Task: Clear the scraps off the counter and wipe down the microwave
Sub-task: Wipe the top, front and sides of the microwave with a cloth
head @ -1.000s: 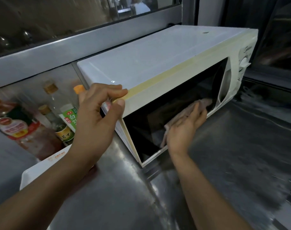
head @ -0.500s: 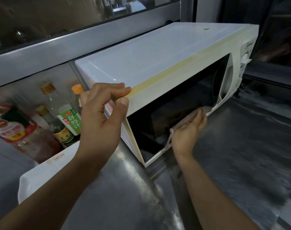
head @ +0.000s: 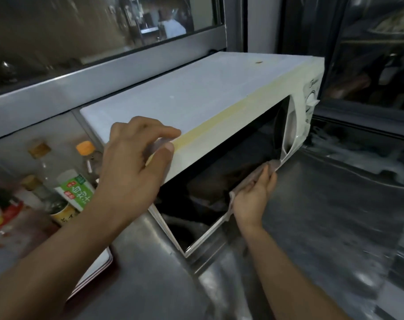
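White microwave (head: pixel 196 105) on steel counter (head: pixel 323 227) | left hand (head: pixel 136 158) pinches its top front corner, thumb under | right hand (head: pixel 254 195), fingers together, presses cloth (head: pixel 269 166) on door's lower edge

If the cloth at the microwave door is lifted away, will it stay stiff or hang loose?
Probably loose: the cloth folds and bends along the door's lower edge under the right hand. It seems thin and light, since flat fingers alone hold it against the microwave. It may slide easily on the glossy door.
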Action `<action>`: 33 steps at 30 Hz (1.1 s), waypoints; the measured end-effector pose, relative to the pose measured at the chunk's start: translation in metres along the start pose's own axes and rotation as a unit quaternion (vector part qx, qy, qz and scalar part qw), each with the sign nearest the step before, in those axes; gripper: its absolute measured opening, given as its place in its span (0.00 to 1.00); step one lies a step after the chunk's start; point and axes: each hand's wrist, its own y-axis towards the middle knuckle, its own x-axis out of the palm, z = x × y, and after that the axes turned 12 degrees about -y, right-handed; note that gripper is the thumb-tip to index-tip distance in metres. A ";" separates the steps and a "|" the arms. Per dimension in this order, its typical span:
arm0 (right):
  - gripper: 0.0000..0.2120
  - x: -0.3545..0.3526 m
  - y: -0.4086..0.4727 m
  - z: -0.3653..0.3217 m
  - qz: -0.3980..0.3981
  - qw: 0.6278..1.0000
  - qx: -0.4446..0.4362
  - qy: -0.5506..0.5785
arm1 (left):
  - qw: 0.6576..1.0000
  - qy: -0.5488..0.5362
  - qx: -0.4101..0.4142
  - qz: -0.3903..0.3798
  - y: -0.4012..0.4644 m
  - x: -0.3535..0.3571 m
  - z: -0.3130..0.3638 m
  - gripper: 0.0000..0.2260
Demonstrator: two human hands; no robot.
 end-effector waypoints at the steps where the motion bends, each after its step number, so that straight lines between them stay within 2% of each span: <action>1: 0.28 -0.003 0.018 0.003 -0.003 1.000 0.009 -0.001 | 1.000 -0.006 0.003 0.006 0.000 0.002 -0.001 0.13; 6: 0.29 -0.011 0.059 0.018 0.027 0.998 0.047 -0.009 | 0.999 -0.030 0.015 0.008 0.001 0.005 -0.005 0.12; 8: 0.27 -0.010 0.059 0.023 0.011 0.999 0.050 0.007 | 0.999 -0.030 0.013 0.009 0.000 0.005 -0.006 0.13; 12: 0.26 -0.006 0.029 0.030 -0.021 0.998 0.057 -0.014 | 0.999 -0.026 0.012 0.015 0.000 0.006 -0.005 0.13; 16: 0.26 -0.001 -0.018 0.033 -0.023 1.000 0.005 -0.014 | 0.999 -0.025 0.007 0.021 0.000 0.006 -0.005 0.12; 20: 0.25 -0.006 0.030 0.034 -0.011 0.998 0.018 -0.054 | 0.999 -0.026 0.008 0.028 -0.001 0.007 -0.006 0.13; 24: 0.20 -0.016 0.071 0.037 0.000 0.997 0.018 -0.075 | 0.999 -0.029 0.008 0.033 -0.002 0.008 -0.007 0.13; 29: 0.26 -0.011 0.053 0.035 -0.012 0.998 0.038 -0.039 | 0.999 -0.032 0.005 0.037 -0.003 0.009 -0.006 0.13; 33: 0.27 -0.003 -0.006 0.025 -0.023 0.999 0.028 -0.018 | 0.999 -0.022 -0.006 0.048 -0.003 0.009 -0.004 0.13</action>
